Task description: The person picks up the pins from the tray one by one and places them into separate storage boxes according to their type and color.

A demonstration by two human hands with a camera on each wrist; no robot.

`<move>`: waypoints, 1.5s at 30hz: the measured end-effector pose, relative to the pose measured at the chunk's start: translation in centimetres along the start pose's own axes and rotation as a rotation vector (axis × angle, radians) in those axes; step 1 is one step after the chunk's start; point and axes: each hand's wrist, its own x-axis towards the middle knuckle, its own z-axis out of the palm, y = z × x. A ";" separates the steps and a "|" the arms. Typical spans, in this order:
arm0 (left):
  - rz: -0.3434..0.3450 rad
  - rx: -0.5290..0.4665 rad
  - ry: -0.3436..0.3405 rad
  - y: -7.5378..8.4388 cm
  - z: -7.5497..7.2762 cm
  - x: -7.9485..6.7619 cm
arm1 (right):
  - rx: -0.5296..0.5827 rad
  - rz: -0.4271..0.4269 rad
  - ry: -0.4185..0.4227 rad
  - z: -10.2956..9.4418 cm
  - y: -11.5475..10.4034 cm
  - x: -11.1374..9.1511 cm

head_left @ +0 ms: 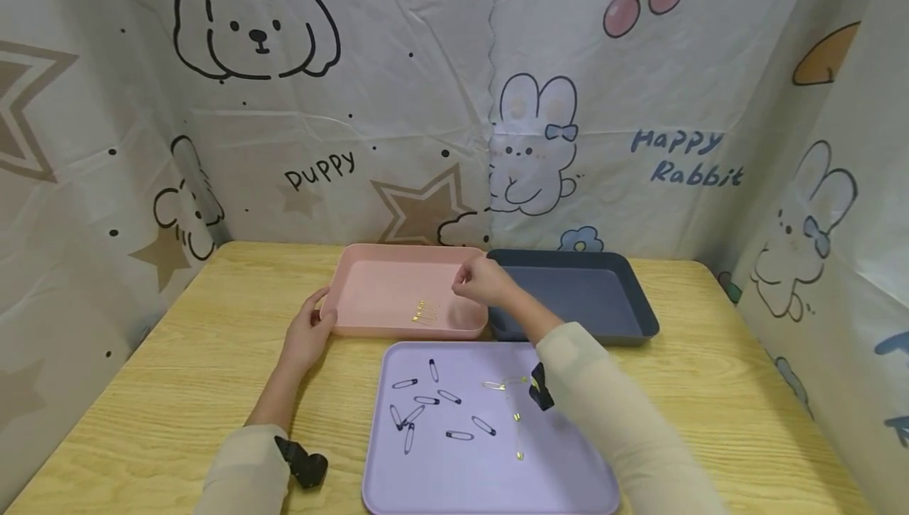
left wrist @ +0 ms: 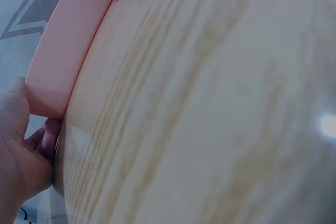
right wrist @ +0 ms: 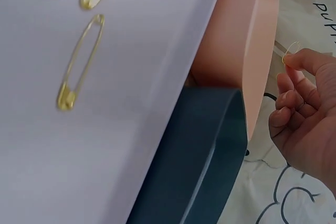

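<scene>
My right hand (head_left: 486, 282) is over the right side of the pink tray (head_left: 376, 286), pinching a gold safety pin (right wrist: 290, 53) between thumb and index finger. In the head view that pin is too small to make out. My left hand (head_left: 308, 337) holds the pink tray's front left corner by thumb and fingers; the left wrist view shows the hand against the tray's outer wall (left wrist: 60, 40). A few gold safety pins (head_left: 424, 313) lie together inside the pink tray. On the lilac tray (head_left: 440, 487) are several black safety pins (head_left: 460, 435) and several gold ones (head_left: 493, 386).
A dark blue tray (head_left: 578, 294) stands right of the pink one, under my right forearm. The lilac tray lies in front of both on the wooden table (head_left: 213, 326). Printed cloth (head_left: 426, 97) hangs behind and at the sides.
</scene>
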 end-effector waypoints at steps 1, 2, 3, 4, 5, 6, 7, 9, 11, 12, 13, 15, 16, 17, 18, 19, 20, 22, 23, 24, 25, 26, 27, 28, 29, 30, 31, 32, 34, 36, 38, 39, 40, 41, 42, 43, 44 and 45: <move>0.000 0.001 0.003 0.0 0.0 0.0 | -0.006 0.003 -0.002 0.3 0.0 0.2; 0.000 0.000 0.006 0.0 0.0 0.0 | -0.015 0.001 0.000 0.5 -0.1 0.3; 0.000 0.001 0.009 -0.1 0.0 0.1 | -0.023 0.003 0.002 0.8 -0.1 0.5; 0.000 0.002 0.010 -0.1 0.0 0.1 | -0.030 0.010 0.003 1.0 -0.1 0.6; -0.002 0.000 0.010 -0.1 0.0 0.1 | -0.040 0.021 0.003 1.2 -0.2 0.7; -0.003 -0.002 0.009 -0.1 0.0 0.1 | -0.049 0.032 0.003 1.5 -0.2 0.8; -0.004 -0.002 0.010 -0.1 0.0 0.1 | -0.061 0.048 0.001 1.7 -0.2 0.8; -0.004 -0.003 0.008 -0.1 0.0 0.1 | -0.085 0.080 -0.002 2.0 -0.4 0.9; -0.004 -0.006 0.009 -0.2 0.1 0.0 | -0.103 0.112 -0.006 2.3 -0.6 1.0; -0.002 -0.006 0.006 -0.2 0.1 0.0 | -0.108 0.126 -0.005 2.4 -0.7 1.0; -0.002 -0.007 0.006 -0.2 0.1 0.0 | -0.112 0.143 -0.005 2.5 -0.7 1.0; -0.002 -0.009 0.006 -0.2 0.1 0.0 | -0.111 0.168 -0.003 2.8 -0.9 1.0; -0.002 -0.010 0.003 -0.3 0.1 0.0 | -0.109 0.180 -0.001 2.9 -0.9 1.0; -0.002 -0.010 0.004 -0.3 0.1 0.0 | -0.107 0.188 0.001 3.0 -1.0 1.0; -0.002 -0.010 0.003 -0.3 0.1 0.0 | -0.104 0.195 0.003 3.1 -1.0 0.9; -0.003 -0.010 0.004 -0.4 0.1 0.0 | -0.108 0.196 0.007 3.3 -1.0 1.0; -0.002 -0.011 0.004 -0.4 0.1 0.0 | -0.107 0.197 0.011 3.4 -1.1 1.0; -0.003 -0.013 0.004 -0.4 0.2 0.1 | -0.116 0.196 0.022 3.6 -1.0 1.0; -0.003 -0.014 0.004 -0.4 0.2 0.1 | -0.124 0.194 0.026 3.7 -1.0 1.1; -0.004 -0.017 0.002 -0.4 0.2 0.1 | -0.135 0.191 0.031 3.8 -0.9 1.2; -0.005 -0.019 0.002 -0.4 0.2 0.0 | -0.146 0.188 0.036 3.9 -0.9 1.2; -0.005 -0.020 0.001 -0.3 0.2 0.0 | -0.149 0.189 0.037 4.0 -0.9 1.3; -0.007 -0.022 0.002 -0.3 0.2 0.0 | -0.159 0.189 0.040 4.1 -0.8 1.3; -0.007 -0.024 0.002 -0.3 0.2 -0.1 | -0.165 0.192 0.042 4.1 -0.7 1.4; -0.005 -0.025 0.003 -0.2 0.2 -0.1 | -0.169 0.198 0.044 4.2 -0.7 1.4; -0.004 -0.024 0.004 -0.2 0.3 -0.1 | -0.172 0.203 0.047 4.3 -0.6 1.5; -0.002 -0.021 0.006 -0.1 0.3 -0.1 | -0.175 0.210 0.052 4.4 -0.5 1.5; 0.000 -0.018 0.008 -0.1 0.3 -0.1 | -0.173 0.218 0.055 4.4 -0.4 1.5; 0.003 -0.016 0.015 0.0 0.2 -0.1 | -0.165 0.234 0.062 4.5 -0.3 1.6; 0.005 -0.011 0.019 0.0 0.2 -0.1 | -0.152 0.238 0.069 4.5 -0.3 1.7; 0.005 -0.013 0.021 0.0 0.2 0.0 | -0.135 0.239 0.068 4.6 -0.4 1.7; 0.004 -0.013 0.020 0.0 0.2 0.0 | -0.130 0.234 0.067 4.6 -0.5 1.8; 0.004 -0.012 0.018 0.0 0.1 0.0 | -0.126 0.226 0.065 4.7 -0.5 1.8; 0.003 -0.012 0.016 -0.1 0.1 0.0 | -0.118 0.220 0.062 4.8 -0.7 1.9; 0.003 -0.011 0.014 -0.1 0.1 0.1 | -0.111 0.211 0.057 4.9 -0.8 1.9; 0.004 -0.012 0.013 -0.2 0.1 0.1 | -0.102 0.203 0.053 5.0 -1.0 1.9; 0.004 -0.011 0.012 -0.2 0.1 0.1 | -0.089 0.195 0.047 5.1 -1.3 1.9; 0.004 -0.009 0.015 -0.2 0.1 0.1 | -0.074 0.188 0.043 5.2 -1.6 1.9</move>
